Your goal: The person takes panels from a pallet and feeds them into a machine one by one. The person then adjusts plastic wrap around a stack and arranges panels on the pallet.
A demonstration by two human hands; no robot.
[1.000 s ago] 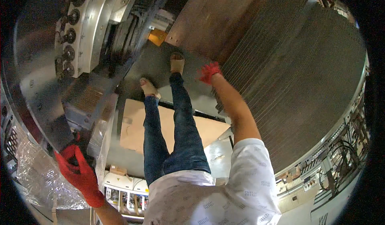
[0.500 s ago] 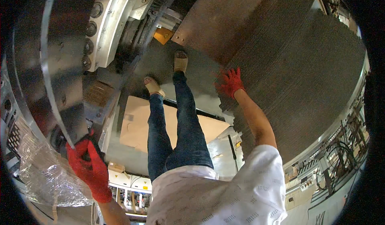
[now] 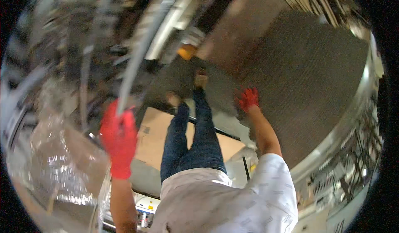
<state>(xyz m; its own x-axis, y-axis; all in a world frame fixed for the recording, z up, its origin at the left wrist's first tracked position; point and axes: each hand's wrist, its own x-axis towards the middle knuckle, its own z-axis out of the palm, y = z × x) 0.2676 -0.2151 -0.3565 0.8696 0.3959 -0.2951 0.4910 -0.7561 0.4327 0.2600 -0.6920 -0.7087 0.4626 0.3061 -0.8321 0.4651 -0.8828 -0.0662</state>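
My left hand (image 3: 119,139), in a red glove and smeared by motion, is closed on the near end of a large thin sheet of what looks like metal. The sheet's edge (image 3: 139,56) shows as a pale grey, blurred strip running up and away from the glove. My right hand (image 3: 248,99), also gloved in red, is held out with its fingers spread and nothing in it. It appears over the left edge of a broad stack of dark grey sheets (image 3: 311,79); whether it touches them I cannot tell.
Flat tan cardboard (image 3: 153,139) lies on the floor beside my legs. Crumpled clear plastic wrap (image 3: 62,162) is at the left. A yellow-orange part (image 3: 187,52) sits ahead by the blurred machinery. Cables and equipment (image 3: 353,158) line the right side.
My left hand has moved right and up with the sheet, whose edge has swung to the right. My right hand stays spread and has shifted slightly in view. The view has turned and blurred.
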